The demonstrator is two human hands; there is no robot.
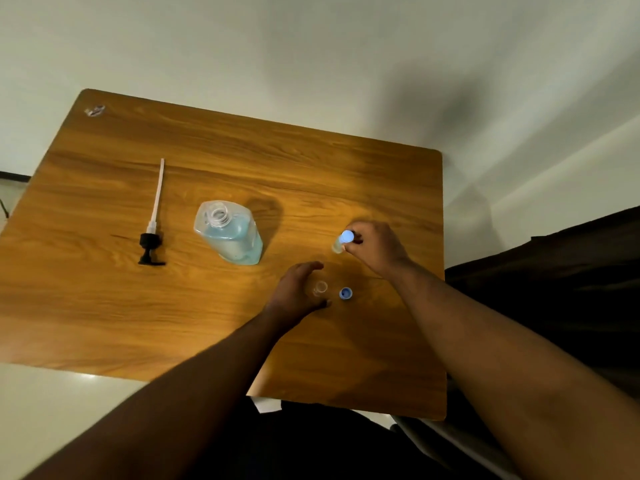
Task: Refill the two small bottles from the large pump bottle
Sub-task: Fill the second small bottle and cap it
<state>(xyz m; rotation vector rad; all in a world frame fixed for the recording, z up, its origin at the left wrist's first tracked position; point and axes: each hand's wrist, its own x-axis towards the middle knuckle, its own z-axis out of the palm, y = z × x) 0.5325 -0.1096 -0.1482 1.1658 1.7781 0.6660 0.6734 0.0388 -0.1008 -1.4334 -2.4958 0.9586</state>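
Observation:
The large clear bottle (230, 233) with blue liquid stands uncapped at the table's middle. Its black pump head with white tube (154, 223) lies flat to the left. My right hand (375, 245) grips a small bottle with a blue cap (343, 241), standing on the table. My left hand (294, 296) curls around the second small clear bottle (319, 288), which is uncapped; fingers and thumb sit close on either side of it, and contact is unclear. Its blue cap (345, 293) lies on the table just right of it.
The wooden table (104, 306) has a small crumpled clear scrap (94, 110) at its far left corner. A pale wall stands behind, and dark fabric lies to the right of the table.

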